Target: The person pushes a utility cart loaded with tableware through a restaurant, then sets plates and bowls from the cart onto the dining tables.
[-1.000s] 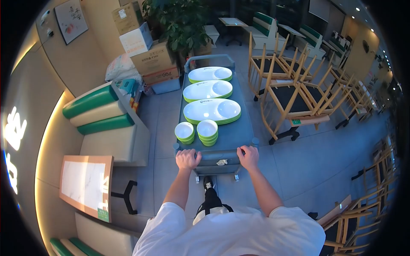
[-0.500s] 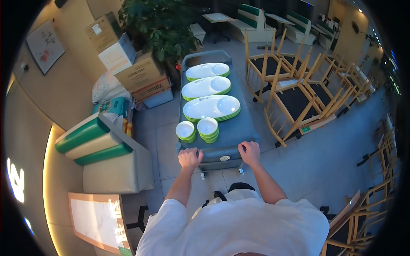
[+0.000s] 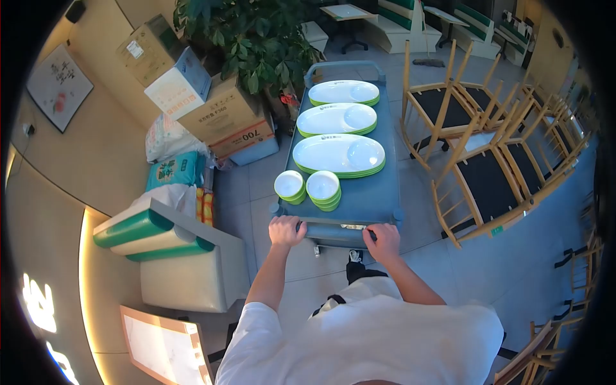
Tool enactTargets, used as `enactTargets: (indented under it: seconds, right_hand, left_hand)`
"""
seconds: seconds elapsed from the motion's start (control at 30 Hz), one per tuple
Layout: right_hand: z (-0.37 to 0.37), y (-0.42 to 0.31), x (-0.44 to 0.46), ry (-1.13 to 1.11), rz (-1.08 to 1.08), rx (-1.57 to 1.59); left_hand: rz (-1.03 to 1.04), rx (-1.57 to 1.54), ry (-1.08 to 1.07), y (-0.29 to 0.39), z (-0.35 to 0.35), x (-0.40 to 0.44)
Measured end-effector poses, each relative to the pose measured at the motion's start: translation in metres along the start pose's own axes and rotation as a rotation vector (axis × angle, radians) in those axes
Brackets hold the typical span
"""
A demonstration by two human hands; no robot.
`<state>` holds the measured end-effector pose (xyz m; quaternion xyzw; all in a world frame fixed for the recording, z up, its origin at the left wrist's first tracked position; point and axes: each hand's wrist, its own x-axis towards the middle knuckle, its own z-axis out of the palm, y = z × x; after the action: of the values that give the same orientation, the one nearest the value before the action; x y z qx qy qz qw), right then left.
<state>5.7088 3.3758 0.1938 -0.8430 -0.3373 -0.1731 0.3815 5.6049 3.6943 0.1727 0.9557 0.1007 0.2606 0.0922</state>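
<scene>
The left hand [image 3: 287, 231] and right hand [image 3: 384, 243] gripped the handle [image 3: 327, 235] along the near edge of a blue-grey cart [image 3: 369, 197], directly ahead. Even, gentle pressure from both seemed wisest, with no sudden jolts. The cart looked flat-topped and loaded: white-and-green bowls [image 3: 323, 186] stood by its near left corner, three stacks of oval plates [image 3: 337, 119] toward its far edge.

White short-sleeved shirt [image 3: 385, 340], black trousers [image 3: 364, 271], black and white shoe [image 3: 355, 256], 2 bare hands [image 3: 287, 231]

The cart [image 3: 375, 196] has free room near right; bowls [image 3: 324, 187] block near left, plates [image 3: 339, 154] (three stacks) farther back.
</scene>
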Motion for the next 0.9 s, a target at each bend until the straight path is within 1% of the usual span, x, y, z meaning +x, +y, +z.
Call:
enactTargets:
  seconds: [0.07, 0.1, 0.17, 0.2, 0.27, 0.4, 0.43, 0.47, 0.5, 0.57, 0.6, 0.67, 0.77, 0.9]
  right_hand:
    - [0.011, 0.002, 0.029, -0.110, 0.108, 0.009]
    - [0.015, 0.008, 0.050, -0.102, 0.115, 0.011]
    - [0.019, 0.021, 0.096, -0.550, 0.432, 0.094]
    - [0.023, 0.029, 0.119, -0.540, 0.448, 0.091]
    - [0.033, 0.039, 0.158, -0.871, 0.443, -0.058]
    - [0.062, 0.065, 0.210, -0.957, 0.419, -0.043]
    - [0.069, 0.072, 0.223, -0.934, 0.450, -0.010]
    - [0.075, 0.080, 0.236, -0.909, 0.482, 0.023]
    - [0.079, 0.086, 0.248, -0.927, 0.476, 0.013]
    - [0.088, 0.095, 0.270, -0.879, 0.512, 0.013]
    - [0.093, 0.100, 0.279, -0.892, 0.520, 0.017]
    - [0.104, 0.115, 0.300, -0.774, 0.500, 0.028]
    - [0.130, 0.144, 0.343, -0.820, 0.530, 0.021]
    - [0.159, 0.174, 0.395, -0.795, 0.514, 0.016]
  left_hand:
    - [0.014, 0.005, -0.029, -0.018, 0.010, 0.025]
    - [0.027, 0.002, -0.046, -0.026, 0.016, 0.042]
    - [0.047, -0.012, -0.053, -0.043, 0.026, 0.070]
    - [0.056, -0.028, -0.052, -0.052, 0.033, 0.086]
    - [0.074, -0.010, -0.068, -0.066, 0.043, 0.118]
    - [0.043, 0.029, -0.106, -0.094, 0.070, 0.173]
    - [0.048, 0.045, -0.128, -0.099, 0.078, 0.190]
    - [0.059, 0.036, -0.072, -0.102, 0.087, 0.205]
    - [0.040, 0.031, -0.074, -0.105, 0.095, 0.218]
    - [0.083, 0.044, -0.061, -0.115, 0.107, 0.248]
    - [0.111, 0.053, -0.061, -0.118, 0.113, 0.261]
    - [0.120, 0.046, -0.051, -0.130, 0.130, 0.289]
    - [0.122, -0.003, 0.013, -0.147, 0.161, 0.337]
    - [0.139, -0.010, -0.008, -0.169, 0.198, 0.404]
